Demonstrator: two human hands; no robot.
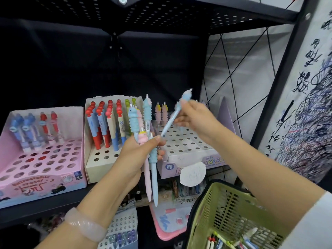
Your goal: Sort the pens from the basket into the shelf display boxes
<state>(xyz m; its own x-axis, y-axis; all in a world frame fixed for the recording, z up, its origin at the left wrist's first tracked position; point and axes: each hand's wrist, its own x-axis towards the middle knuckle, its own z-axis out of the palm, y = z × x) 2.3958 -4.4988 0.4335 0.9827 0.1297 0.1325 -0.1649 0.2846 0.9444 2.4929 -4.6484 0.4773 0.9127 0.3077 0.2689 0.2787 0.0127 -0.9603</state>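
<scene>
Over the shelf, mid-frame: right hand [193, 117] pinches one light-blue pen [171, 121] near its top end, fingers clamped on it.
Pen axis: slanted, topper up & to the right, tip down-left twd the left hand [142, 150].
Left hand: fist closed round a bunch of pens [149, 141], blue & pink, some toppers up, two barrels hanging down below the fist.
Nearer hand: right one, it has the single pen & sits just above the lavender box [194, 146].
Target, my guess: that lavender box w/ the hole grid, directly under the pen; two pink pens already stand at its back row. To drop in, the pen prob. needs tipping upright, tip down.
Other boxes: cream box [93, 159] w/ red/blue pens to the left, pink box [36, 177] further left, both w/ free holes.
Basket [215, 209]: green, lower right, more pens lying in the bottom.
Room: tight, black shelf board close overhead, wire grid side panel on the right.
</scene>
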